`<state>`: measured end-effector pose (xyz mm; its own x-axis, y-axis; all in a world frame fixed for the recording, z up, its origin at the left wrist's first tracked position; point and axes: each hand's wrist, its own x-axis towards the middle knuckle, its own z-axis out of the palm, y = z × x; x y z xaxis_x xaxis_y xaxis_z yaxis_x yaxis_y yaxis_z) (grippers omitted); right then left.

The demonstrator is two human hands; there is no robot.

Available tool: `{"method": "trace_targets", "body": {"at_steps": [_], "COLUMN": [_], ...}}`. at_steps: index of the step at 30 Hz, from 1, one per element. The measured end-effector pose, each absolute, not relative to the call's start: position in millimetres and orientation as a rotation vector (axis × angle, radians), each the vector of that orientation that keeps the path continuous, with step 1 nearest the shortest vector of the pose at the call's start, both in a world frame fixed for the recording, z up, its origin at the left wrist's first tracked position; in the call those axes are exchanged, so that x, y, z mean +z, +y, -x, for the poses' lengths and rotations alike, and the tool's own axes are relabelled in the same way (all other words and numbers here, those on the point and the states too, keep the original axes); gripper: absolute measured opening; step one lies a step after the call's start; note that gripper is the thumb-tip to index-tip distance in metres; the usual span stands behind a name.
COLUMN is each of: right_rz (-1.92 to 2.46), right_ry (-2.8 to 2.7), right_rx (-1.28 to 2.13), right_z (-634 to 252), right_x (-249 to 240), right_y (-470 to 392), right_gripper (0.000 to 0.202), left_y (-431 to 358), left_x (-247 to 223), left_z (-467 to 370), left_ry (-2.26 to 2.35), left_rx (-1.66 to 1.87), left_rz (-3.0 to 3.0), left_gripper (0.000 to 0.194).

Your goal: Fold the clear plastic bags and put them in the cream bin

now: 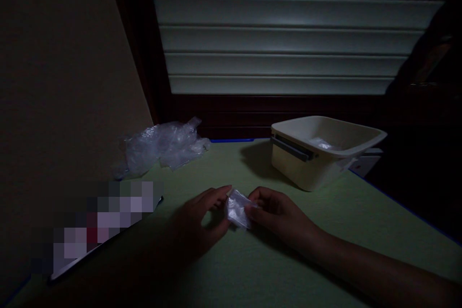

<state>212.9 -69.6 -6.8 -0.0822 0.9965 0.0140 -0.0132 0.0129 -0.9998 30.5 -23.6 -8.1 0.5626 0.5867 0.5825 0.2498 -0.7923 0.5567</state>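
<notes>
Between my hands, above the green tabletop [274, 260], is a small folded clear plastic bag [238, 209]. My right hand [272, 209] pinches its right side between thumb and fingers. From the other side, my left hand [209, 216] curves round with thumb and fingertips closed on the bag's left edge. A cream plastic bin [306, 168] with a dark grey handle stands beyond my right hand, and some clear plastic [322, 143] shows inside it. At the back left lies a heap of crumpled clear plastic bags [162, 147].
A flat device or board [104, 231], its face blurred out, lies at the left by the wall [65, 82]. Behind the table stands a dark-framed panel with pale slats [281, 48]. The table's blue right edge [404, 204] runs past the bin. The room is dim.
</notes>
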Motion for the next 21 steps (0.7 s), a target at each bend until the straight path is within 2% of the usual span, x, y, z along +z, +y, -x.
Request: {"method": "trace_targets", "body": {"at_steps": [4,6,12,16,21], "right_rz": [1.127,1.102,1.055,1.062,1.087], "right_ry": [-1.259,-1.228,-1.166,-1.247,-1.267], "right_rx": [1.314,1.347,1.426,1.408,1.405], "right_z": [-212,-212,-212,-211,-210], "right_x": [-5,-4,-3,-5,-6], "right_y": [-71,-71,-70,-70,-71], "right_gripper": [0.036,0.037,0.047,0.035,0.031], "left_y": [-25,-26,-25,-24,-25], "left_x": [4,7,5,4,1], "left_z": [-31,-29,-29,-29,-27], "left_ry": [0.709,0.719,0.675,0.65,0.723], "left_rx": [1.179,1.17,1.159,1.153,1.123], "left_rz": [-2.452,-2.471,-2.486,-2.493,-2.552], "left_gripper": [0.017,0.011,0.012,0.011,0.012]}}
